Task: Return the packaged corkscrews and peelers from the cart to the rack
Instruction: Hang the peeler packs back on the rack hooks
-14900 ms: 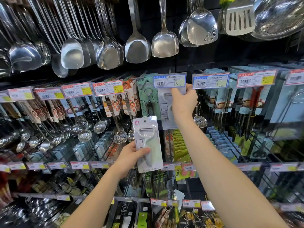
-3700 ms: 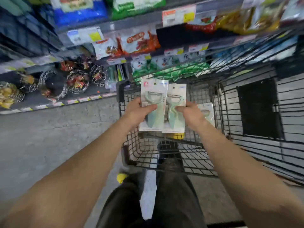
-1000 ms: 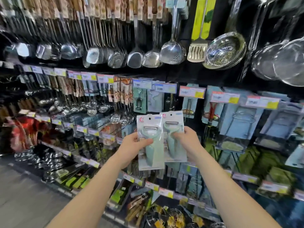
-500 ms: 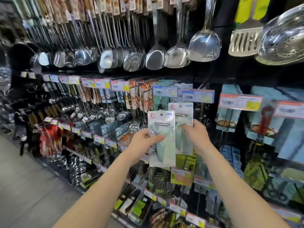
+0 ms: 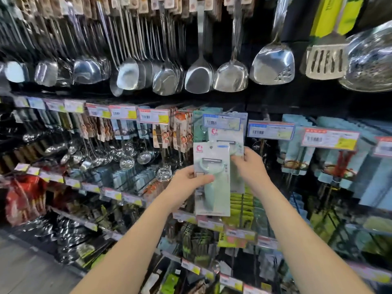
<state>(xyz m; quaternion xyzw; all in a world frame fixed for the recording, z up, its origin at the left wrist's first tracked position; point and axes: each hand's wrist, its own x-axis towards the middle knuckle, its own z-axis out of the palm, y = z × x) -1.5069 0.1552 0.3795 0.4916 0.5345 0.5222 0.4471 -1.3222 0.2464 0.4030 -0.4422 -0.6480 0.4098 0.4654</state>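
Observation:
I face the utensil rack with a packaged peeler in each hand. My left hand [image 5: 186, 185] grips a white card with a pale green peeler [image 5: 213, 179] by its left edge, held upright in front of the rack. My right hand [image 5: 252, 168] holds a second packaged peeler [image 5: 232, 145] higher and further back, its top just under a blue price tag [image 5: 221, 122] on a hook. The near card covers the lower half of the far one. A teal corkscrew pack [image 5: 199, 130] hangs just left of that tag.
Steel spatulas and ladles [image 5: 198, 77] hang in a row above. Price-tagged hooks with strainers [image 5: 127, 158] are at the left, blue-carded tools [image 5: 297, 149] at the right. Lower shelves carry green packs [image 5: 244, 209]. The grey floor [image 5: 25, 272] shows at the bottom left.
Both hands have moved closer to the rack. My right hand has lifted its peeler up towards the blue-tagged hook, while the left one stays lower.

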